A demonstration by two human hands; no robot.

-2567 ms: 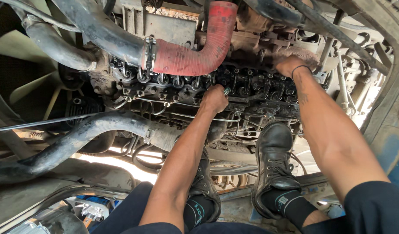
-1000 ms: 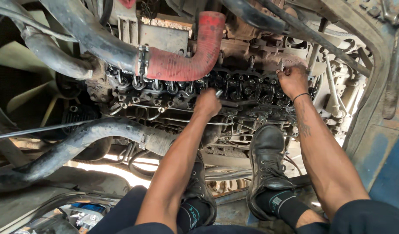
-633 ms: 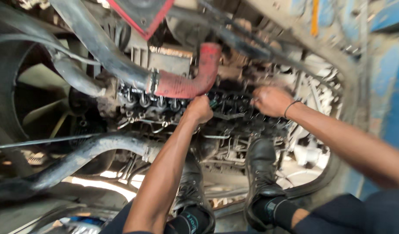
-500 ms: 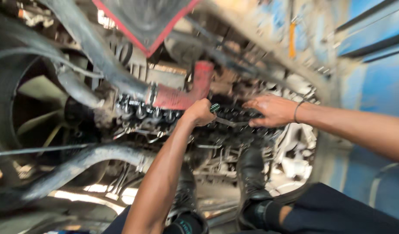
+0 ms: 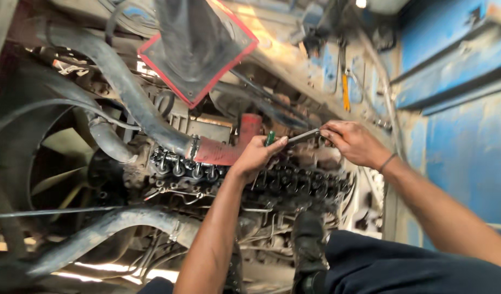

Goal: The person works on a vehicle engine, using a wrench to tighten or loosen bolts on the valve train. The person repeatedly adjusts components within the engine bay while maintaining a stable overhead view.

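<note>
Bridging the two hands above the engine's valve gear [image 5: 245, 173], the metal tool [image 5: 300, 136] lies nearly level, its long axis rising slightly toward the person's right. The left hand [image 5: 257, 154] closes around its green-handled end; the right hand [image 5: 353, 142] pinches the far end in curled fingers. Since a moment ago the view has swung upward, showing the red-edged panel [image 5: 199, 46] and blue cab wall [image 5: 468, 147], and both hands have lifted off the engine.

Above the engine [image 5: 245, 179], two hands are present: one left hand [image 5: 256, 155] and one right hand [image 5: 351, 142]. One metal tool [image 5: 302, 136] spans them. One red hose [image 5: 229, 149] and one boot [image 5: 307, 245] adjoin the engine.
</note>
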